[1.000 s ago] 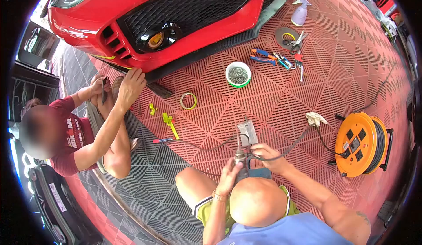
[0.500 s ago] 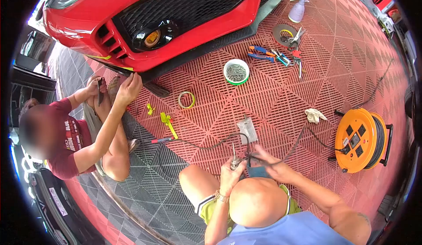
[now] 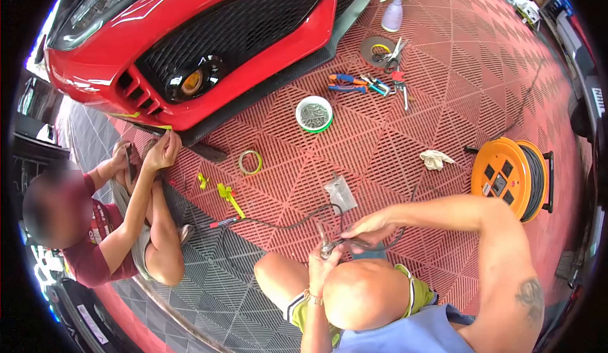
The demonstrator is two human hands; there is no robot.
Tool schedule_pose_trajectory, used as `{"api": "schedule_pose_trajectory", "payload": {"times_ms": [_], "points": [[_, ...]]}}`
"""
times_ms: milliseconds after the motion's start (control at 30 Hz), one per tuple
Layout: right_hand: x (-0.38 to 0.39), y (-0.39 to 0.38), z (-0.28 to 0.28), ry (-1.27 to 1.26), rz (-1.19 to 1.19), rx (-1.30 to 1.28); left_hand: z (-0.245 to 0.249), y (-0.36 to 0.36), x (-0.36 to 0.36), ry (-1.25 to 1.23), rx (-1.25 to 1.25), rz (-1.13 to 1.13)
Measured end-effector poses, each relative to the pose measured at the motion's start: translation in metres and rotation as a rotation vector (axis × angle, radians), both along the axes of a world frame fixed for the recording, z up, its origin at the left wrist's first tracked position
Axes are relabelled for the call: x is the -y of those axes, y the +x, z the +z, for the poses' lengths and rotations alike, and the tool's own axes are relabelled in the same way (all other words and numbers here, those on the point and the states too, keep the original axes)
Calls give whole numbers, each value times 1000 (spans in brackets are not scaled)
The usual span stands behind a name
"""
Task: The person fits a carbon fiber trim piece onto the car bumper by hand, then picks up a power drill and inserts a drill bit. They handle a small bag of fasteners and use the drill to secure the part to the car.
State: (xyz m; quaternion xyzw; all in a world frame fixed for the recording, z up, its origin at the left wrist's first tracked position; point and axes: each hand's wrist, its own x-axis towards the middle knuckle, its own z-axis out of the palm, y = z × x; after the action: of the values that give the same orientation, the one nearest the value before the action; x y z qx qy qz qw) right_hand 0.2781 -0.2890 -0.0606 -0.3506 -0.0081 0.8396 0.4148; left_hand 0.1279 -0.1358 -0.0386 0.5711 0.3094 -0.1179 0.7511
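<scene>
Holding a small metal tool (image 3: 329,246) just above the knee, both hands work close together, well left of and lower than the orange cable reel (image 3: 506,175).

- Left hand (image 3: 324,261): fingers curled shut round the lower part of the metal tool, gripping from beneath; bracelet at the wrist.
- Right hand (image 3: 370,226): comes in from the reel side, fingertips pressed together and pinching the black cable (image 3: 297,222) where it meets the tool. The exact contact point is too small to make out.
- Black cable: loops on the floor away from the reel and ends at a red-tipped piece (image 3: 218,224). A second dark lead runs from near the hands towards the reel.

Around, all placed from the cable reel:
- White rag (image 3: 436,158) lies just to its left on the red grid floor (image 3: 405,125).
- Clear plastic bag (image 3: 340,193) lies further left, just above the hands.
- Bowl of screws (image 3: 315,113) sits up and to the left, well apart.
- Pliers (image 3: 345,83) and other hand tools lie above the bowl, with a spray bottle (image 3: 392,11) beyond them.
- Tape roll (image 3: 250,161) and yellow strips (image 3: 229,198) lie far left.
- Red car (image 3: 190,36) fills the far upper left.

A co-worker (image 3: 95,226) sits at the far left, one hand raised and touching the lower edge of the car's bumper.
</scene>
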Motion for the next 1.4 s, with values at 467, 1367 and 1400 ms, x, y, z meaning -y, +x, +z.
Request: {"api": "schedule_pose_trajectory", "payload": {"times_ms": [467,1367,1400], "points": [[-21,-15,-9,848,6,1649,10,-25,-38,-166,11,62],[-5,-6,38,224,-206,1093,4,-33,-9,65,50,20],[-25,-7,45,276,-146,1124,13,-29,-14,14,84,-47]]}}
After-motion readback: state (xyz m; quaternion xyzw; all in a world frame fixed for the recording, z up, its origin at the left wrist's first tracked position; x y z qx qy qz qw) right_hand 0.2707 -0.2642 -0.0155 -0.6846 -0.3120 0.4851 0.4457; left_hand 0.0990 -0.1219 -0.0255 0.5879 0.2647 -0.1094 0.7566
